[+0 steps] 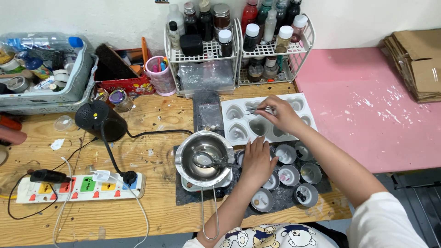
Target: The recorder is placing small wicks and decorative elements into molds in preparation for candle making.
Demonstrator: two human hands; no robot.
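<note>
Fingers [271, 106] of the right hand [281, 115] are pinched shut on thin metal tweezers [257, 109], held over the white heart-cavity mould [239, 124] at the far side of the wooden table [138, 147]. The left hand [257, 160] lies flat, fingers extended and together, gripping nothing, on the small round metal cups [294, 172]. Just left of it stands a steel melting pot [204, 158] with a spoon [209, 161] inside. Far left-near: power strip [78, 187].
</note>
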